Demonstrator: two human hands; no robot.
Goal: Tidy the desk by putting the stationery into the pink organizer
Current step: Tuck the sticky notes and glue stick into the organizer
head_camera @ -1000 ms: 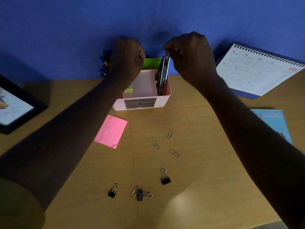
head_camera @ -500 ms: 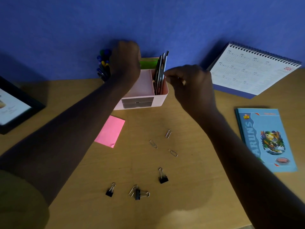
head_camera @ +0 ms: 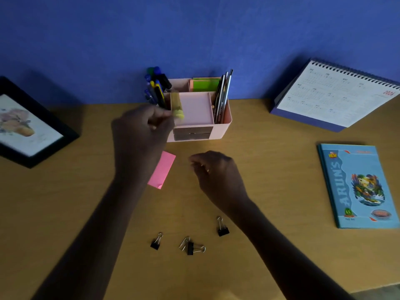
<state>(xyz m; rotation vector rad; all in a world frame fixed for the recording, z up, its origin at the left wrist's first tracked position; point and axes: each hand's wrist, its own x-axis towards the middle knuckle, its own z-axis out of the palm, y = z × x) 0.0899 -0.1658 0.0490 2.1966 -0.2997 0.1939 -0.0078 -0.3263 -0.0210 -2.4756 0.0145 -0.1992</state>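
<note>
at desk rear | pink organizer (head_camera: 219,131), pens (head_camera: 157,87) inside | left grip (head_camera: 138,135), right grip (head_camera: 216,172): hold unclear

The brown wooden tabletop (head_camera: 281,180) is looking smooth and faintly glossy, the pink plastic organizer box (head_camera: 223,129) matt, and the wire handles of the small black binder clips (head_camera: 223,230) shiny metal.

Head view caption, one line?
Left hand at the pink organizer, right hand above the desk; pink note, binder clips loose.
</note>
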